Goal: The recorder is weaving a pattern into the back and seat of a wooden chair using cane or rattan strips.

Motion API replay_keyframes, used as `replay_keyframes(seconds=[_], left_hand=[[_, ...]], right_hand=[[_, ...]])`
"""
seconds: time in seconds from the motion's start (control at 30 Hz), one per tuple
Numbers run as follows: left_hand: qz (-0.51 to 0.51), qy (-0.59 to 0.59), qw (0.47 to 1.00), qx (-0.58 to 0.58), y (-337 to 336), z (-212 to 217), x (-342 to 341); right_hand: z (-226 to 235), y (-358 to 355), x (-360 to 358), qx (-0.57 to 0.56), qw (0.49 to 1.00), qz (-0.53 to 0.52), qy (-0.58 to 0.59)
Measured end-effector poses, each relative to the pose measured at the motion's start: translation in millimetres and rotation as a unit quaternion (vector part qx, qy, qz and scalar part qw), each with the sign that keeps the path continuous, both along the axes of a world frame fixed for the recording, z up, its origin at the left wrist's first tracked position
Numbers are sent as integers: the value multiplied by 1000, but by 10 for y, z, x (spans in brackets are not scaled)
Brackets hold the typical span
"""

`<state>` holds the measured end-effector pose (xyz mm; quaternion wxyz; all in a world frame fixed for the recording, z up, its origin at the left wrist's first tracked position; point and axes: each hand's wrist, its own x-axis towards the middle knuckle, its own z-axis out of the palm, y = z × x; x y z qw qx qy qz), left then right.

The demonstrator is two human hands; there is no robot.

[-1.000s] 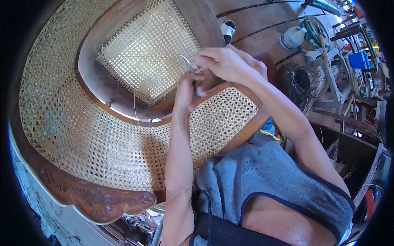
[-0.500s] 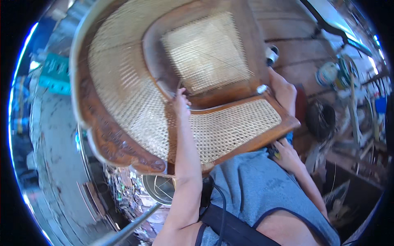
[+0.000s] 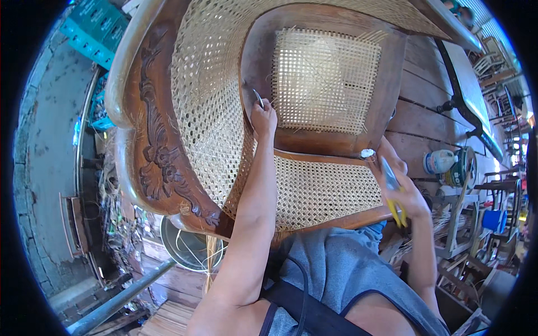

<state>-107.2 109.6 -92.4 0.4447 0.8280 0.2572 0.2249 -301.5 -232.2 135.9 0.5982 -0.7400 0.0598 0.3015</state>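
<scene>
A carved wooden armchair [image 3: 159, 159] with woven cane panels fills the middle of the view. Its seat has a square cane panel [image 3: 325, 84] with loose strand ends along the edges. My left hand [image 3: 263, 119] is closed around a thin, pointed metal tool [image 3: 258, 98] over the wooden seat frame, left of that panel. In my right hand [image 3: 408, 200] are scissors [image 3: 392, 180] with yellow handles, blurred by motion, their blades up. They are beside the right end of the near cane panel [image 3: 325, 187]. A small white lump [image 3: 367, 153] sits on the chair's near rail.
Below the chair at left stands a metal basin [image 3: 182, 249] with cane strands, beside a slanting metal pipe [image 3: 120, 299]. Green crates [image 3: 95, 31] are stacked at far left. On the right are a white jug [image 3: 440, 162], a blue container [image 3: 494, 221] and wooden frames.
My right hand has come up from beside my lap with the scissors, to the chair's near right corner. My left hand stays by the seat's left side. The view has shifted.
</scene>
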Motion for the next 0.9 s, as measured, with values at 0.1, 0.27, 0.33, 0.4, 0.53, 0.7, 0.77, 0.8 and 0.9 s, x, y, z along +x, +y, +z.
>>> replay_keyframes(seconds=[0.1,0.27,0.33,0.4,0.53,0.7,0.77,0.8,0.9], left_hand=[[-63,9,992,-108,37,7,-10],[-75,-7,983,-170,-1,-193,14],[-76,24,988,-133,-7,-231,-23],[-73,1,991,-108,-96,-254,1],[-60,5,982,-179,31,-349,-27],[-53,-11,983,-178,176,-549,-4],[-56,-23,985,-163,195,-527,38],[-91,-32,980,-174,118,-414,55],[-198,-24,953,-227,157,-240,-18]], right_hand=[[-402,811,717,-36,999,7,25],[-1455,1697,1696,-158,972,163,-53],[-1714,1896,1956,-218,948,213,-89],[-1952,1987,2160,-322,862,294,-258],[-1925,2308,2246,-339,862,327,-187],[-1815,2498,2209,-340,858,317,-217],[-1744,2502,2172,-348,857,313,-216],[-1698,2403,2199,-363,855,303,-210],[-1966,2307,2173,-291,879,266,-268]])
